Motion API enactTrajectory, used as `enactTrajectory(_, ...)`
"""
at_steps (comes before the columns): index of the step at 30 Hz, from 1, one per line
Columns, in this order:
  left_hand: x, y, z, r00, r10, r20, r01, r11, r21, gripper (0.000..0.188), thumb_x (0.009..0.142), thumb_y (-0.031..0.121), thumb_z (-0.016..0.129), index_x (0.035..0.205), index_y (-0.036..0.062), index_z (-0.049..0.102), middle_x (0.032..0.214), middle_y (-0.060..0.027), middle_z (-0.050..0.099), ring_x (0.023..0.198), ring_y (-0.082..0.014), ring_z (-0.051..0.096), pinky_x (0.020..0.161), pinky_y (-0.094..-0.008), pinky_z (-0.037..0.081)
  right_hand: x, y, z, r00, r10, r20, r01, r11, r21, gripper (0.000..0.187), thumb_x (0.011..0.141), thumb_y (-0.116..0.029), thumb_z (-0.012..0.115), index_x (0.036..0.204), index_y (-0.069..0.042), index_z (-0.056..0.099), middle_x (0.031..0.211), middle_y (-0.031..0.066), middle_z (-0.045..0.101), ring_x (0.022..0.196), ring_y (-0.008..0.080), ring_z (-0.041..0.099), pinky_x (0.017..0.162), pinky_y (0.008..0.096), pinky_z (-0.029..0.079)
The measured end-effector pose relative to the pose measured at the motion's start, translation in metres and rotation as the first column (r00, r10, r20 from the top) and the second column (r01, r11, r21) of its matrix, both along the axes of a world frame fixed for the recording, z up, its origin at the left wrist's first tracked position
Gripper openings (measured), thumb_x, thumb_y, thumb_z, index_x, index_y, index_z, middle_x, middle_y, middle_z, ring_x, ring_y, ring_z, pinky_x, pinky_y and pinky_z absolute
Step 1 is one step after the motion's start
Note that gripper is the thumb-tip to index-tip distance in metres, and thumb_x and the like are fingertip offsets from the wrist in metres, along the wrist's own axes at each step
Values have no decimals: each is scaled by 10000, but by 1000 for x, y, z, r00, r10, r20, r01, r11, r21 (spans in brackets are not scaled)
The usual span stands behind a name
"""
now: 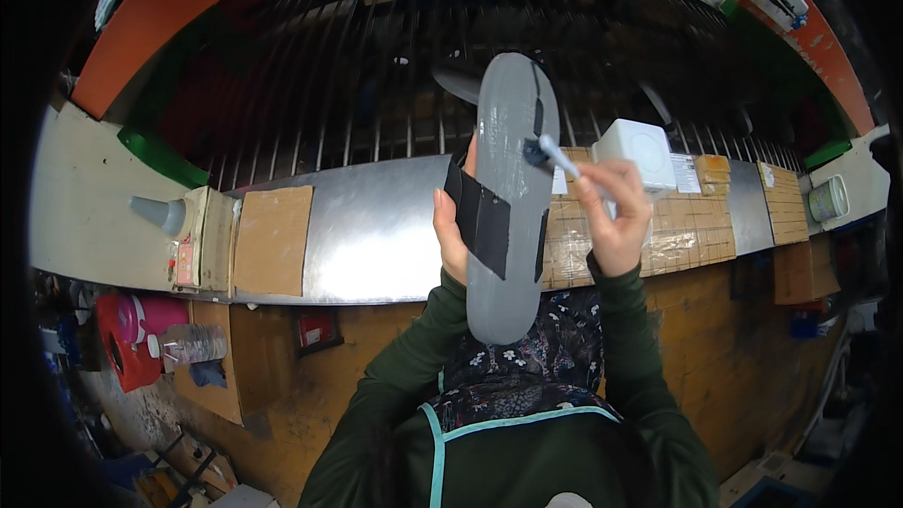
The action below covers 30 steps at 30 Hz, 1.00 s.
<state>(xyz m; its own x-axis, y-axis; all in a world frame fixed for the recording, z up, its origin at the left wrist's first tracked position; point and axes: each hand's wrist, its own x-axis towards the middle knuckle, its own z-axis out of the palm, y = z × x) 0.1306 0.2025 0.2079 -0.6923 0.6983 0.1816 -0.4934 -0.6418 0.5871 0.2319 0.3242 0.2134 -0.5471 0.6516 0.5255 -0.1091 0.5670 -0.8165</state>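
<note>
My left hand (451, 237) is wrapped around a sandal (508, 310), which I hold up lengthwise with its grey underside facing me. Black strap material (491, 230) lies folded over its left side and across the underside, with smaller black pieces along the right edge. Pinched in my right hand (618, 221) is a small brush (557, 156) with a pale handle. Its dark bristles touch the right half of the grey surface, below a dark strip near the top. Part of the surface shines as if wet. The brush is slightly blurred.
Beyond the metal ledge (376, 226) runs a bed of metal bars (310, 113) with blurred, sole-shaped pieces on it. Right of the sandal stand a white container (635, 152) and yellow blocks (713, 174) on cardboard. A cardboard sheet (273, 240) and grey cone (158, 214) are left.
</note>
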Motion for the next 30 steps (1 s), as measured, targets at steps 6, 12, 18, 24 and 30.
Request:
enactTrajectory(6, -13, -7, -15, 936, 202, -287, -256, 952, -165, 731, 966, 529, 187, 1490, 28, 285, 1384, -128, 470, 1222, -209, 474, 1004, -345, 406, 27, -46, -20, 959, 279, -40, -263, 835, -484, 151, 861, -43, 670, 995, 2, 722, 917, 56, 553, 820, 132, 558, 686, 242, 456)
enactTrajectory(12, -10, -8, -25, 799, 324, -507, -523, 791, -318, 703, 973, 452, 166, 1432, -33, 389, 836, -77, 649, 762, -131, 584, 676, -264, 474, 27, -60, -21, 988, 139, 69, -114, 953, -279, 160, 847, -66, 701, 992, -3, 724, 913, 53, 554, 755, 106, 547, 658, 234, 451)
enactTrajectory(18, -11, -16, -33, 799, 182, -573, -463, 794, -394, 725, 966, 467, 153, 1457, -35, 333, 1126, -159, 638, 907, -173, 607, 775, -275, 491, 18, -53, -20, 992, -27, 122, 37, 996, -80, 177, 820, -71, 726, 995, -44, 737, 902, 44, 567, 704, 107, 535, 658, 246, 418)
enactTrajectory(24, -6, -13, -31, 796, 194, -574, -463, 805, -371, 718, 965, 453, 163, 1426, -50, 387, 1100, -158, 649, 878, -166, 610, 754, -273, 497, 11, -36, -15, 964, -236, 121, 195, 941, 278, 226, 770, -90, 756, 996, -107, 753, 897, 30, 594, 773, 142, 533, 749, 295, 312)
enactTrajectory(30, -10, -7, -33, 747, 217, -629, -513, 790, -336, 706, 964, 433, 165, 1409, -56, 412, 1088, -154, 653, 883, -163, 610, 754, -270, 497, 12, -21, -6, 974, -201, 103, 132, 879, 459, 252, 745, -87, 764, 991, -137, 759, 886, 17, 605, 781, 136, 540, 749, 309, 297)
